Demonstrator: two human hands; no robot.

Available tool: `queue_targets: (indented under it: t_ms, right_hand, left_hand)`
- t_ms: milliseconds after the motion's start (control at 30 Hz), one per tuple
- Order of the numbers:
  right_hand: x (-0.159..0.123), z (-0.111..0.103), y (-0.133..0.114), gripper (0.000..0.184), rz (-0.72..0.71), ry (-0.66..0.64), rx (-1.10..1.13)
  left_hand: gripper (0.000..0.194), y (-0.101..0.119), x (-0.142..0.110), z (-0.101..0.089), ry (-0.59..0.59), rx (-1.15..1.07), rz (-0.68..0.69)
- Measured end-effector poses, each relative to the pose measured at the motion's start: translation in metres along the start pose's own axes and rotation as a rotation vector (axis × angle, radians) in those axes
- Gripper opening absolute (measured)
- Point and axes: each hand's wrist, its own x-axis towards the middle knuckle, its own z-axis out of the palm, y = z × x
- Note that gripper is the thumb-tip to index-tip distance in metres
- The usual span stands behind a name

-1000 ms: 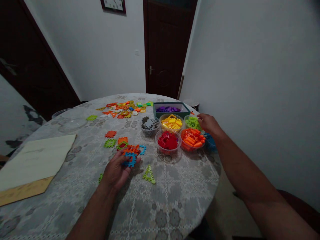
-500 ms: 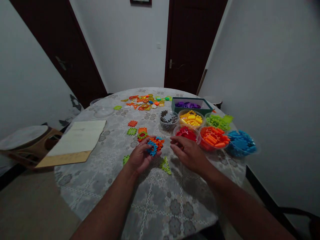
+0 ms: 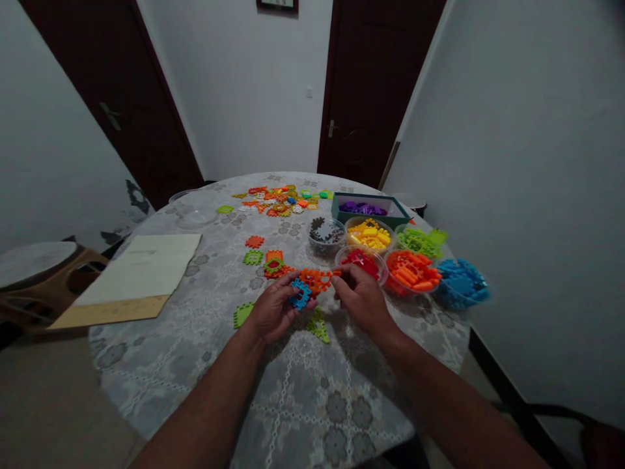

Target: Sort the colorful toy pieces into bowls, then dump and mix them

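Note:
Plastic interlocking pieces with toothed edges are joined in a small assembly over the table. My left hand point(image 3: 268, 312) is closed around it, with a blue ring-like piece point(image 3: 301, 294) facing me. Orange pieces point(image 3: 316, 281) make up the assembly's right side. At its right end, the thumb and fingers of my right hand point(image 3: 364, 296) pinch an orange part. Below the hands lies a lime-green triangular piece point(image 3: 319, 326), and a green square piece point(image 3: 243, 314) lies left of my left wrist.
Clear tubs of red point(image 3: 362, 259), orange point(image 3: 413, 270), blue point(image 3: 461, 281), yellow point(image 3: 370, 233), green and grey pieces stand at right, before a box point(image 3: 398, 216) of purple ones. Mixed pieces point(image 3: 280, 198) lie at the back. A cardboard sheet point(image 3: 112, 311) lies left.
My right hand, apart from the assembly before, now meets its right end. The orange part reaches further right between my hands. The view has shifted slightly.

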Motion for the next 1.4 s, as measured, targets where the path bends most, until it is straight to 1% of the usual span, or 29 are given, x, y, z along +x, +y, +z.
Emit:
queue_targets:
  t_ms: [67,167,367,533,600,667,767,833,900,967,1033,1133,1200,1267,1333,1400]
  right_hand:
    - [-0.001,-0.004,0.0,0.024,-0.011,0.0,-0.011]
    - [-0.003,-0.005,0.004,0.02,-0.043,-0.033,-0.043]
    - [-0.004,0.0,0.013,0.021,-0.02,-0.01,-0.04]
    - [-0.009,-0.005,0.006,0.021,-0.017,0.023,-0.012]
    - [-0.011,-0.014,-0.001,0.023,-0.032,0.05,-0.033]
    - [-0.012,-0.032,-0.007,0.027,-0.054,0.123,-0.082]
    - [-0.005,-0.074,-0.009,0.035,-0.102,0.321,-0.213]
    - [0.003,-0.107,-0.004,0.038,-0.13,0.459,-0.365]
    - [0.011,-0.136,0.005,0.037,-0.116,0.532,-0.537]
    - [0.018,-0.155,0.015,0.036,-0.068,0.54,-0.671]
    - [0.022,-0.163,0.023,0.035,-0.028,0.502,-0.758]
    - [0.028,-0.164,0.031,0.037,-0.021,0.452,-0.869]
    - [0.03,-0.164,0.032,0.037,-0.055,0.456,-0.926]
    - [0.03,-0.164,0.031,0.036,-0.115,0.489,-0.948]
    - [0.027,-0.161,0.025,0.034,-0.179,0.529,-0.928]
    - [0.02,-0.151,0.015,0.033,-0.232,0.547,-0.858]
  left_hand:
    - [0.044,0.001,0.001,0.0,-0.008,0.019,0.005]
    - [0.042,0.002,0.002,0.001,-0.018,0.043,0.01]
    - [0.035,0.0,0.005,0.002,0.061,0.084,-0.007]
    - [0.035,0.002,0.005,0.003,0.093,0.078,0.004]
    - [0.035,0.003,0.005,0.003,0.1,0.077,0.013]
    - [0.035,0.003,0.005,0.002,0.106,0.071,0.017]
    - [0.034,0.002,0.007,0.0,0.101,0.062,0.021]
    - [0.035,0.002,0.007,-0.001,0.081,0.063,0.03]
    - [0.035,0.002,0.007,-0.001,0.065,0.067,0.028]
    - [0.034,0.002,0.006,0.0,0.064,0.072,0.016]
    - [0.033,0.002,0.005,0.001,0.065,0.072,0.01]
    - [0.034,0.003,0.005,0.002,0.061,0.074,0.008]
    - [0.034,0.002,0.005,0.001,0.048,0.084,-0.005]
    - [0.035,0.002,0.006,-0.001,0.029,0.098,-0.011]
    - [0.035,0.002,0.005,-0.002,0.012,0.109,-0.007]
    - [0.034,0.001,0.004,-0.001,0.004,0.113,-0.004]
